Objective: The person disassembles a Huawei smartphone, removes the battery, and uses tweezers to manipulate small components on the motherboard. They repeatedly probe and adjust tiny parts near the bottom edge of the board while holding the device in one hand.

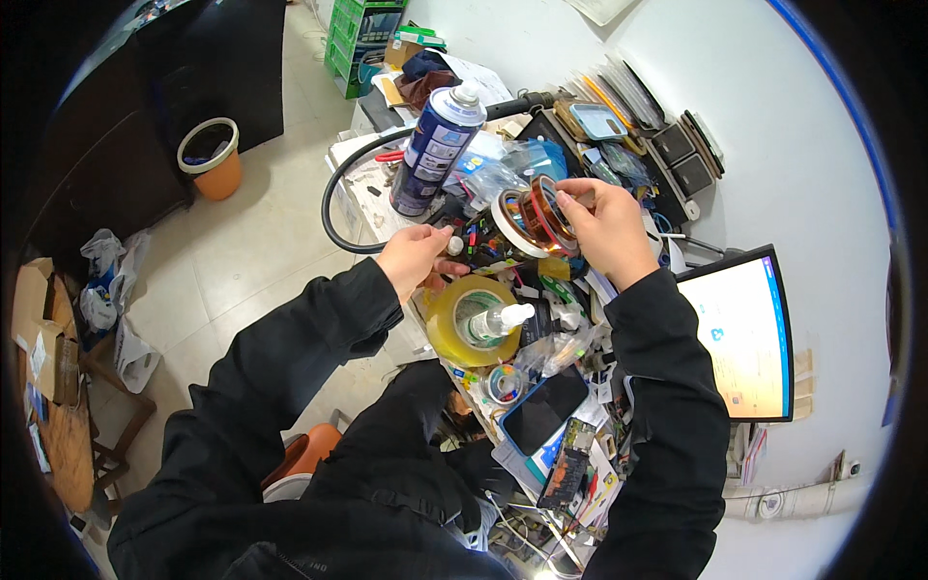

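Note:
My right hand (pixel 609 230) grips a cluster of narrow amber tape rolls (pixel 538 215) between thumb and fingers, over the cluttered bench. A white-edged roll sits at the left side of that cluster. My left hand (pixel 414 259) is closed in a pinch, left of the rolls and apart from them; what it holds, if anything, is too small to make out. A small white round piece (pixel 455 246) shows beside its fingertips. Just below stands a wide yellow tape roll (pixel 447 333), with a clear bottle with a white top (pixel 498 324) inside its ring.
Left of the rolls a tall blue spray can (pixel 437 150) stands near a black hose (pixel 333 198). A dark-screened phone (pixel 544 411) and a circuit board (pixel 568 464) lie nearer me. A lit monitor (pixel 739 338) stands right; an orange bin (pixel 215 179) is on the floor.

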Motion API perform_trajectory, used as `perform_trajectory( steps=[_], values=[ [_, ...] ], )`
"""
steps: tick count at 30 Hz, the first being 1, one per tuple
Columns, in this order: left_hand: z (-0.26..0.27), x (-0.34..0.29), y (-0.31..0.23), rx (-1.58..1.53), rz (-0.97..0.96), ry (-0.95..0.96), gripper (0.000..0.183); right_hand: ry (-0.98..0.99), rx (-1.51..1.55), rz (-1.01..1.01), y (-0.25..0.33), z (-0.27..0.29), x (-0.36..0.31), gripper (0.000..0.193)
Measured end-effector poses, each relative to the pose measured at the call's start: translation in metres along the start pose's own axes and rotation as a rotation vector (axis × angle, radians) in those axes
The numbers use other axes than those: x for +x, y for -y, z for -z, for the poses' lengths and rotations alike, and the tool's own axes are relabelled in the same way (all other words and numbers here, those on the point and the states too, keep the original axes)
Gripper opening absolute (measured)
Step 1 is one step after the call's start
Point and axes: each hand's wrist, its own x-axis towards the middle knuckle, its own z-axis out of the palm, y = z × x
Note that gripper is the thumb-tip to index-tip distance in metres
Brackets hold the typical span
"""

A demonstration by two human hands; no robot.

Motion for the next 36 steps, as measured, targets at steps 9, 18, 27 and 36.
perform_trajectory(
  steps=[9, 18, 27, 36],
  values=[
    [0.003, -0.029, -0.042, -0.02, -0.155, -0.087, 0.026, -0.087, 0.613, -0.416, -0.063, -0.003, -0.013, 0.02],
    [0.002, -0.051, -0.073, 0.109, -0.241, -0.033, 0.028, -0.028, 0.856, -0.587, -0.091, -0.022, -0.014, 0.02],
    [0.01, -0.006, -0.019, 0.504, -0.16, -0.084, 0.026, -0.277, -0.233, 0.088, 0.004, -0.027, -0.006, 0.023],
    [0.016, -0.034, -0.053, 0.944, -0.989, -0.329, 0.019, -0.34, 0.054, 0.157, 0.038, 0.017, 0.007, 0.025]
  ],
)
